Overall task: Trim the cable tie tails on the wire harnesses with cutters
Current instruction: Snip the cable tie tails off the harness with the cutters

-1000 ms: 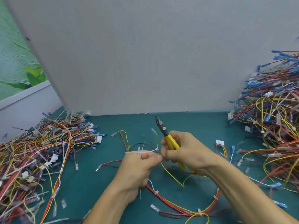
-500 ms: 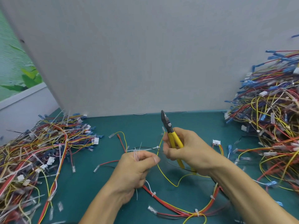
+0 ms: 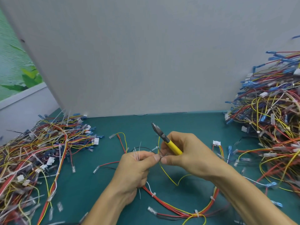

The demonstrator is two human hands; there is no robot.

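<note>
Left hand (image 3: 138,172): my fingers (image 3: 154,157) are curled; thumb and forefinger pinch a thin wire of the harness (image 3: 165,173), and a bunch of white cable tie tails (image 3: 137,153) runs through the fist, sticking out above and below it.
Right hand (image 3: 186,153): my fingers (image 3: 165,159) are wrapped round the yellow handle of the cutters (image 3: 172,145); thumb and forefinger tips also pinch the same wire, touching my left fingertips.
Cutters: the dark blades point up and away from my fingers, apart from the wire; I cannot tell whether the blades are parted.
Harness: its yellow wire loops down from my fingertips, and its red bundle, bound with white ties, curves beneath both wrists on the surface (image 3: 186,124).
Left heap (image 3: 40,151): tangled harnesses, well apart from my left fingers.
Right heap (image 3: 272,127): a taller tangle, well apart from my right fingers.
Panel (image 3: 146,54): grey, upright, beyond my fingers.
</note>
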